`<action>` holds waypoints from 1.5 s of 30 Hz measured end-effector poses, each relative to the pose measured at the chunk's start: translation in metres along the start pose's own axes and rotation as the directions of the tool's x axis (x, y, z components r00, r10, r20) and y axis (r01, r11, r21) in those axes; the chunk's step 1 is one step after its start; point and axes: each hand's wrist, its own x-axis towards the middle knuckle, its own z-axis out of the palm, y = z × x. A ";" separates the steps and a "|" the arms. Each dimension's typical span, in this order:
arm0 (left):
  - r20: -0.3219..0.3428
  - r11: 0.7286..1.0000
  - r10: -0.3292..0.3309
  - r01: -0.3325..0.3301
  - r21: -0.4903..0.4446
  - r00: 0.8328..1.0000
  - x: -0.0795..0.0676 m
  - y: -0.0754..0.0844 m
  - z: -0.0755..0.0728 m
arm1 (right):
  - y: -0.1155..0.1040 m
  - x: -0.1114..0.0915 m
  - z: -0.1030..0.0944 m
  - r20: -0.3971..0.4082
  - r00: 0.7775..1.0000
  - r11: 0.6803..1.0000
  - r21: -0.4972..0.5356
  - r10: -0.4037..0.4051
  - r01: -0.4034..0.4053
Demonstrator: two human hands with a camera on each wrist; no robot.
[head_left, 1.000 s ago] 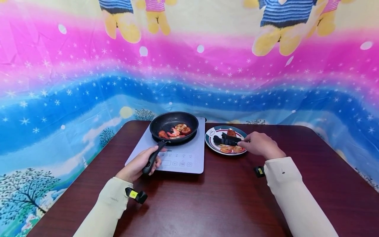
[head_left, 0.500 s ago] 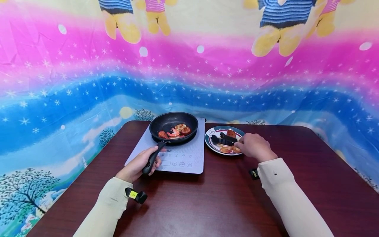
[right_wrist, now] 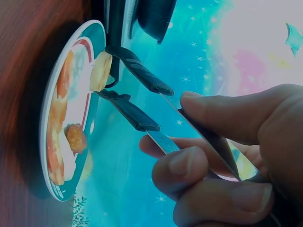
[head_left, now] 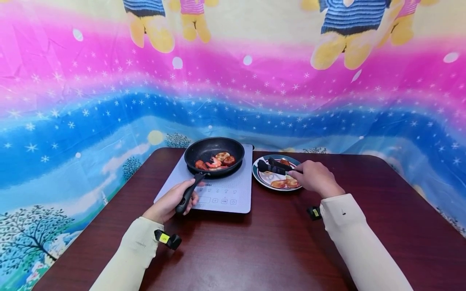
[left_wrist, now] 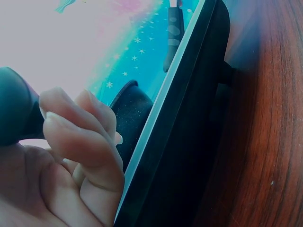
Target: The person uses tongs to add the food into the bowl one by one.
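Note:
My left hand (head_left: 169, 202) grips the black handle (head_left: 186, 197) of a frying pan (head_left: 202, 149). In the pan lie a pink shrimp (head_left: 215, 162), browned round slices (head_left: 228, 160) and a reddish piece (head_left: 200, 164). My right hand (head_left: 320, 178) holds black-tipped metal tongs (head_left: 272, 168), thumb on one arm and fingers on the other. In the right wrist view, the tongs' tips pinch a thick pale-yellow food piece (right_wrist: 100, 71) over the plate (head_left: 263, 182). Strips resembling bacon (right_wrist: 56, 137) and a small brown piece (right_wrist: 75, 138) lie on that plate.
Under the pan is a white induction cooktop (head_left: 238, 186) with printed touch controls. The plate stands just right of it on a dark wooden table (head_left: 233, 246). A colourful printed cloth (head_left: 276, 93) hangs close behind the table's back edge.
The tongs have risen a little and shifted left over the plate, now overlapping more of the brown piece at its back. My left hand and the pan have stayed in place.

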 end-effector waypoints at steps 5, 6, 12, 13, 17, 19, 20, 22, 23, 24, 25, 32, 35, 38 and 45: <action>0.000 1.000 -0.001 0.001 -0.001 1.000 0.000 0.000 0.000 | -0.002 -0.002 -0.004 -0.034 0.999 1.000 0.015 0.001 0.000; -0.001 1.000 -0.002 0.002 0.000 1.000 0.000 0.000 0.000 | -0.002 -0.002 -0.004 -0.040 0.999 1.000 0.023 0.000 0.001; -0.005 1.000 -0.004 0.004 0.004 1.000 0.000 0.001 0.000 | -0.009 -0.005 -0.007 -0.103 0.994 0.997 0.060 -0.040 0.046; -0.004 1.000 -0.004 0.004 0.005 1.000 0.000 0.001 0.000 | -0.011 -0.006 -0.007 -0.116 0.992 0.996 0.067 -0.050 0.058; 0.000 1.000 -0.003 0.003 0.005 1.000 0.000 0.001 0.000 | -0.016 -0.008 -0.004 -0.175 0.980 0.988 0.107 -0.093 0.113; 0.002 1.000 -0.001 0.001 0.006 1.000 0.000 0.000 0.000 | -0.019 -0.008 -0.002 -0.212 0.970 0.982 0.119 -0.121 0.148; 0.003 1.000 0.001 -0.001 0.005 1.000 0.001 0.000 0.000 | -0.021 -0.007 0.000 -0.233 0.963 0.978 0.124 -0.135 0.167; 0.003 1.000 0.003 -0.003 0.006 1.000 0.001 0.000 0.000 | -0.026 -0.006 0.004 -0.272 0.948 0.971 0.125 -0.164 0.203; 0.004 1.000 0.004 -0.004 0.005 1.000 0.000 0.000 0.000 | -0.030 -0.006 0.007 -0.277 0.945 0.968 0.129 -0.173 0.215; 0.005 1.000 0.004 -0.004 0.004 1.000 0.000 0.000 0.000 | -0.033 -0.006 0.009 -0.279 0.943 0.966 0.131 -0.182 0.225; 0.005 1.000 0.004 -0.004 0.004 1.000 0.000 0.000 0.000 | -0.037 -0.006 0.012 -0.284 0.939 0.962 0.129 -0.195 0.239; 0.007 1.000 0.009 -0.009 0.000 1.000 0.000 -0.001 -0.001 | -0.057 -0.005 0.031 -0.279 0.917 0.947 0.064 -0.286 0.315; 0.002 1.000 0.007 -0.007 0.001 1.000 0.000 -0.001 0.000 | -0.061 -0.005 0.036 -0.256 0.926 0.951 0.064 -0.277 0.303; 0.000 1.000 0.003 -0.003 0.002 1.000 0.001 0.000 0.000 | -0.063 -0.005 0.040 -0.238 0.934 0.953 0.080 -0.267 0.293; 0.000 1.000 -0.001 0.001 0.001 1.000 0.000 0.000 0.000 | -0.065 -0.005 0.043 -0.180 0.955 0.957 0.127 -0.234 0.259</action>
